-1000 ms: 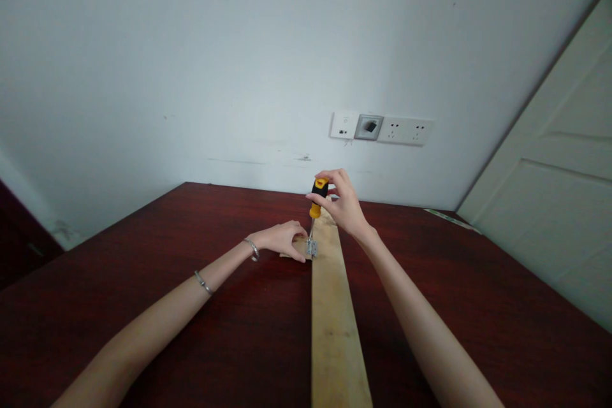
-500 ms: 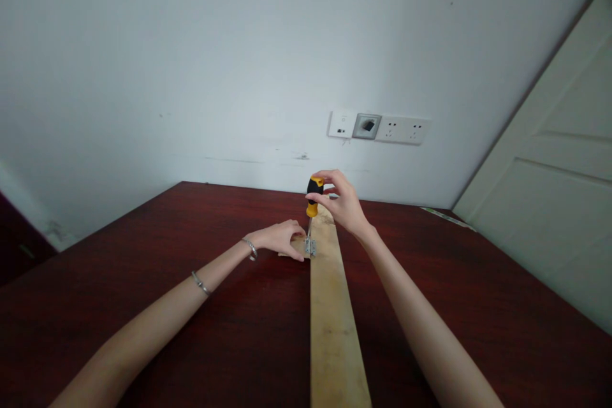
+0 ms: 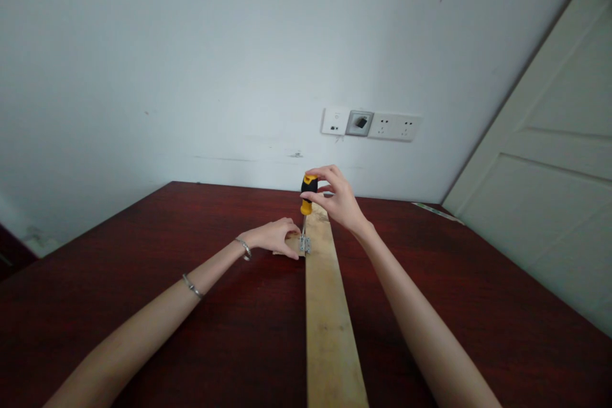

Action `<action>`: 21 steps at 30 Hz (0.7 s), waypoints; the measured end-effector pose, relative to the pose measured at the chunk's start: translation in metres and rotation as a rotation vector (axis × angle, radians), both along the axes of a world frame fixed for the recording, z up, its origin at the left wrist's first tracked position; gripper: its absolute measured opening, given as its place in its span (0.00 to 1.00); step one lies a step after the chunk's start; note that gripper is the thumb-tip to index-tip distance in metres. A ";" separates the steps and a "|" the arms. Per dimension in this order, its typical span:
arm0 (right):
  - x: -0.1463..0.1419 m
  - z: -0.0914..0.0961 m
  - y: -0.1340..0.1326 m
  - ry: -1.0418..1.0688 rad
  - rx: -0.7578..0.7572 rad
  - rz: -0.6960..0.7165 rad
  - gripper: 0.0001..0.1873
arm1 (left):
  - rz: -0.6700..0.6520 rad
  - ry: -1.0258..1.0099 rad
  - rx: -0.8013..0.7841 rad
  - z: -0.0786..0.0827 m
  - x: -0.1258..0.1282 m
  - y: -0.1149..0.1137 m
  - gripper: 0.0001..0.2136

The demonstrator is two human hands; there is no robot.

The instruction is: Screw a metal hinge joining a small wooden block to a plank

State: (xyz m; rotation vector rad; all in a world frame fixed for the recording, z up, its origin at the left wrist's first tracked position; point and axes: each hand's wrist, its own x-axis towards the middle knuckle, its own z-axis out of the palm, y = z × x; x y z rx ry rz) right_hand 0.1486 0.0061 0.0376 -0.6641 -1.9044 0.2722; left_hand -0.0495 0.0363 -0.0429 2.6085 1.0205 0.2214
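Yellow-and-black screwdriver (image 3: 309, 188) stands at 12 o'clock from the metal hinge (image 3: 305, 245), tip down. I have my right hand (image 3: 341, 203), 1 o'clock, fingers clamped on the screwdriver; left hand (image 3: 271, 236), 9 o'clock, fingers clamped on the small wood piece (image 3: 293, 244). Long plank (image 3: 329, 319) extends toward 6 o'clock.

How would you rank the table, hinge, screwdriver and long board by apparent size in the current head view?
Table
Long board
Screwdriver
Hinge
Gaps are plain, though nearness likely enlarges the long board's near end.
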 end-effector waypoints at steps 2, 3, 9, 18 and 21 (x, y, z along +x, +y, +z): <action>0.000 0.000 -0.001 -0.014 -0.019 0.022 0.20 | -0.003 0.003 0.002 0.000 0.000 0.000 0.30; 0.001 0.000 -0.001 -0.020 -0.032 0.039 0.20 | -0.003 0.005 0.002 -0.001 0.000 0.001 0.31; 0.001 -0.002 0.003 -0.003 -0.039 0.019 0.18 | -0.011 0.000 0.009 -0.003 -0.001 0.002 0.31; 0.002 -0.002 0.002 -0.033 -0.055 0.080 0.22 | -0.009 -0.010 -0.009 -0.003 -0.001 0.002 0.30; 0.001 -0.004 0.005 -0.018 -0.039 0.020 0.21 | -0.014 -0.012 0.001 -0.003 -0.001 0.002 0.30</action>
